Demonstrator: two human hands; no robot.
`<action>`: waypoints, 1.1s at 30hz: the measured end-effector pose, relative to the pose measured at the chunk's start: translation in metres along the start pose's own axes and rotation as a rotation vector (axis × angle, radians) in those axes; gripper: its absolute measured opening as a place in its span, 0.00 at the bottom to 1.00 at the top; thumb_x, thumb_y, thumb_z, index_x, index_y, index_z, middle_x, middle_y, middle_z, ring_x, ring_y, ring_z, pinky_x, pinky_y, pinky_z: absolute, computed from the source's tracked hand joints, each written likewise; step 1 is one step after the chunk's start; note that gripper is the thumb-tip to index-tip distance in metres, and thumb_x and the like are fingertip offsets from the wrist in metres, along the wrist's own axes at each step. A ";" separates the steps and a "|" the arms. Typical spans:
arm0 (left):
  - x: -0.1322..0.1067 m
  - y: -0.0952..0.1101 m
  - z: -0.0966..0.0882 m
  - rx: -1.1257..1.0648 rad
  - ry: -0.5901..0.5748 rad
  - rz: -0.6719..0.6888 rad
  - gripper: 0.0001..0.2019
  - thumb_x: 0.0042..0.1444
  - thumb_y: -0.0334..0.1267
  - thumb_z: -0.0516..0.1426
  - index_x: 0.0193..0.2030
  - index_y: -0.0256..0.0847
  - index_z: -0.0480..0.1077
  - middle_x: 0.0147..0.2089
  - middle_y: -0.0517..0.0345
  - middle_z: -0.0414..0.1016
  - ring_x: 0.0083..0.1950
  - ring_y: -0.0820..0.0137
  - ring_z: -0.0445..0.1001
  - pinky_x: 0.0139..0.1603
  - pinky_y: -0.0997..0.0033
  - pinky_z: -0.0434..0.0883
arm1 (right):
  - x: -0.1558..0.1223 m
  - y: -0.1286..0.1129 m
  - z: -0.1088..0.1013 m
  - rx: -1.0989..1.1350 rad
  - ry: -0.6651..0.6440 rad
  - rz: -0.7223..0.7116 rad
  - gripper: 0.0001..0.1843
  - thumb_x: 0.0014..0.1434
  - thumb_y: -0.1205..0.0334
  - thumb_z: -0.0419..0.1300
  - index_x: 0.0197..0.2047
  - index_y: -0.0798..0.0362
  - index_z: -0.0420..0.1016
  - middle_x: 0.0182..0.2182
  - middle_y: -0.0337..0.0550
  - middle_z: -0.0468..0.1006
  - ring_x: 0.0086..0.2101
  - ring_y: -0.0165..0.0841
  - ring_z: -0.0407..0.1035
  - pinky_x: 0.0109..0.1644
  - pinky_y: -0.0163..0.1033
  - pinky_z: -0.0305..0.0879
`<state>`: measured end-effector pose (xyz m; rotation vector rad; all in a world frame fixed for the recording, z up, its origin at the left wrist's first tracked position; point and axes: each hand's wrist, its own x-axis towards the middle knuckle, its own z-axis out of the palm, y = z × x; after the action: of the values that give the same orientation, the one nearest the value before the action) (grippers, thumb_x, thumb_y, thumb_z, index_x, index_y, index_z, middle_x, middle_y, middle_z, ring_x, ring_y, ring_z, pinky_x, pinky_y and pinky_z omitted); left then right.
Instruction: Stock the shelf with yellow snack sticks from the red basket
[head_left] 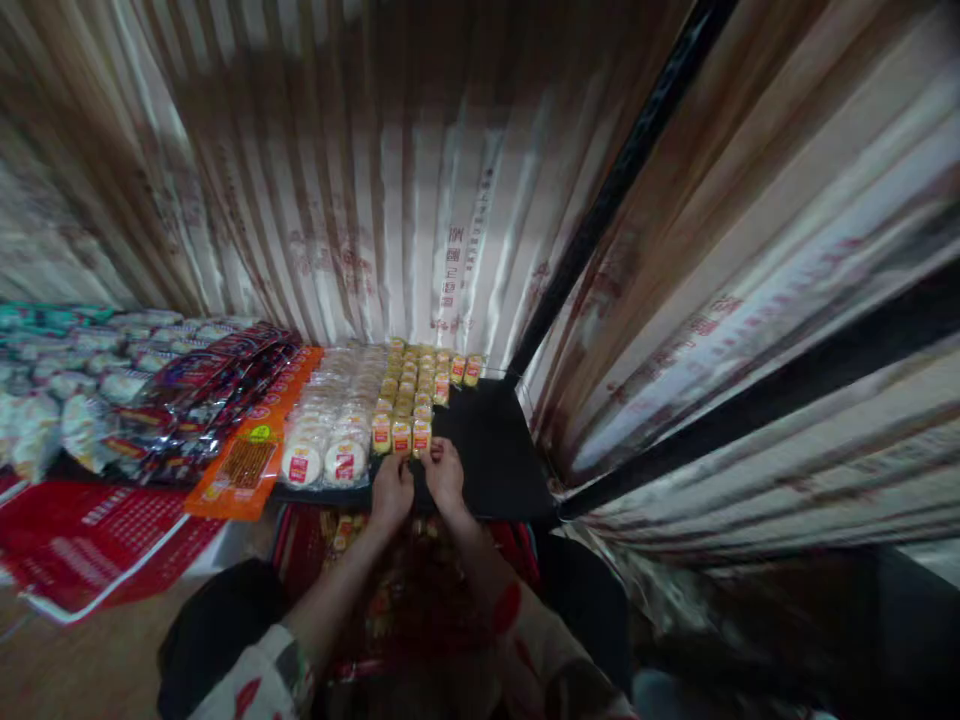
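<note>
Small yellow snack packets (402, 436) with red labels stand in rows on a black tabletop (491, 440). My left hand (393, 492) is closed, its fingertips at the lower edge of the front packets. Just to its right, my right hand (445, 470) pinches the side of the rightmost front snack packet (421, 436). The fingers are small and dim in this view, and the left fingertips partly hide what they grip. Below both forearms is a red crate (531, 560) holding many more loose yellow packets.
Left of the yellow rows lie round white wrapped crackers (345, 463), orange snack bags (251, 465), dark red packets (187, 400) and pale bags (90, 430). A red printed sheet (90, 550) hangs at the front left. Striped plastic sheeting (390, 200) and black poles (600, 215) enclose the back and right.
</note>
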<state>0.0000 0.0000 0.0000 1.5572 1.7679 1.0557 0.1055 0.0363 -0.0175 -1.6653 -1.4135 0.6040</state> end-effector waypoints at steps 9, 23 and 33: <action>0.001 0.004 -0.001 -0.003 0.025 -0.005 0.15 0.53 0.24 0.50 0.47 0.34 0.70 0.47 0.48 0.74 0.49 0.68 0.72 0.55 0.66 0.67 | 0.001 -0.007 -0.003 -0.060 -0.020 0.026 0.10 0.51 0.62 0.57 0.38 0.54 0.70 0.36 0.46 0.75 0.36 0.35 0.70 0.43 0.39 0.65; -0.018 0.014 -0.004 0.006 0.034 -0.009 0.13 0.53 0.25 0.50 0.42 0.35 0.71 0.43 0.50 0.75 0.46 0.68 0.73 0.52 0.67 0.68 | -0.009 -0.005 -0.011 0.078 0.088 0.067 0.16 0.51 0.60 0.56 0.44 0.56 0.69 0.42 0.51 0.74 0.37 0.35 0.71 0.43 0.38 0.66; -0.039 0.005 0.002 -0.038 0.002 -0.011 0.13 0.51 0.24 0.49 0.37 0.36 0.72 0.38 0.53 0.75 0.42 0.70 0.74 0.48 0.69 0.69 | -0.045 0.003 -0.018 0.121 0.058 -0.013 0.14 0.56 0.60 0.49 0.42 0.54 0.70 0.38 0.47 0.73 0.35 0.33 0.68 0.41 0.38 0.67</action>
<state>0.0112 -0.0379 -0.0008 1.5227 1.7455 1.0802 0.1105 -0.0118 -0.0175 -1.5650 -1.3192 0.6173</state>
